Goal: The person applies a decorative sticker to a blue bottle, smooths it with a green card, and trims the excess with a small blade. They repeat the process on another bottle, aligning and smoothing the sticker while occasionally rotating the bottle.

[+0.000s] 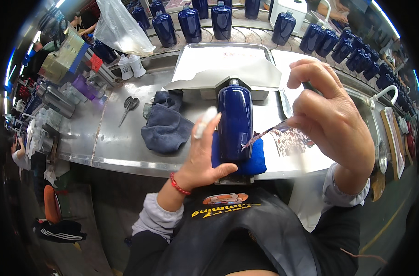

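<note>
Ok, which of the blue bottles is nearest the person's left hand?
The front blue bottle, just beside the left hand, with blue cloth at its lower end; the other blue bottles stand farther back.

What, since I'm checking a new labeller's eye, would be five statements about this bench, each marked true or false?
1. The right hand holds a clear patterned strip. True.
2. The scissors lie right of the near dark-blue bottle. False: they lie to its left, beyond the grey-blue cloth.
3. A bright-blue cloth shows beside the near dark-blue bottle. True.
4. The left hand wears a full glove. False: no glove shows, only white wrapping at the fingers.
5. The red bracelet is on the right wrist. False: it circles the left wrist.
</note>
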Tool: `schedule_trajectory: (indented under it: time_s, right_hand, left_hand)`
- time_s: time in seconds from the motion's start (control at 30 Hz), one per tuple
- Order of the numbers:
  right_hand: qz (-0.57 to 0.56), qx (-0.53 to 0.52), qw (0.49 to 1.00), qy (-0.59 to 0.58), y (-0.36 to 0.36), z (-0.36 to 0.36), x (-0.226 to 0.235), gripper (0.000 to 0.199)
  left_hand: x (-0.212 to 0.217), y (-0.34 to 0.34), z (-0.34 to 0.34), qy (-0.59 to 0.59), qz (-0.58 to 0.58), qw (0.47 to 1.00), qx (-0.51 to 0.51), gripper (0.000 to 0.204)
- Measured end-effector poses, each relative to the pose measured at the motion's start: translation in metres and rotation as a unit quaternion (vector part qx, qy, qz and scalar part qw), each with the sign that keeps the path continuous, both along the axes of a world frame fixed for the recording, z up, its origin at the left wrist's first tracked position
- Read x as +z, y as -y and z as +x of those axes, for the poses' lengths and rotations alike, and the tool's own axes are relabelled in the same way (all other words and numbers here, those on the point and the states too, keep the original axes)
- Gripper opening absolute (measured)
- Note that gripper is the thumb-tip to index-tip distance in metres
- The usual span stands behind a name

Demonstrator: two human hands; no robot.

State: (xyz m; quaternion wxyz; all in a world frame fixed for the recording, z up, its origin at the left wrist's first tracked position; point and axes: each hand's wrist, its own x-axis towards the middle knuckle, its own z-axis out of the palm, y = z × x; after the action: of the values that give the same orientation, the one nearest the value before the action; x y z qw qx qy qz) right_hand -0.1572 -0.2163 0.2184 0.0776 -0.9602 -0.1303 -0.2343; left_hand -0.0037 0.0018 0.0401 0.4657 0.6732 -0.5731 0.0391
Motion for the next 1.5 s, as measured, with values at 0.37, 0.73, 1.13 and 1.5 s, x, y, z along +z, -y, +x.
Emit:
schedule_trajectory:
  time_s: [0.37, 0.73, 1.13, 1.5]
  right_hand:
    - [0.036, 0.017, 0.998, 0.044, -0.009, -0.003, -0.006, 0.029]
    - [0.074, 0.008, 0.996, 0.041, -0.009, -0.006, -0.017, 0.029]
    - [0.029, 0.000, 0.994, 0.102, 0.021, 0.046, -0.011, 0.023]
    - [0.010, -0.032, 0.999, 0.030, -0.025, -0.003, -0.116, 0.017]
  left_hand:
    - [0.119, 0.048, 0.003, -0.091, 0.067, 0.964, -0.242, 0.016]
    - [0.097, 0.039, 0.000, -0.232, 0.015, 0.939, -0.252, 0.022]
    - [0.098, 0.063, 0.035, 0.102, -0.001, 0.995, -0.004, 0.015]
    - [0.010, 0.004, 0.030, 0.248, -0.001, 0.966, 0.072, 0.038]
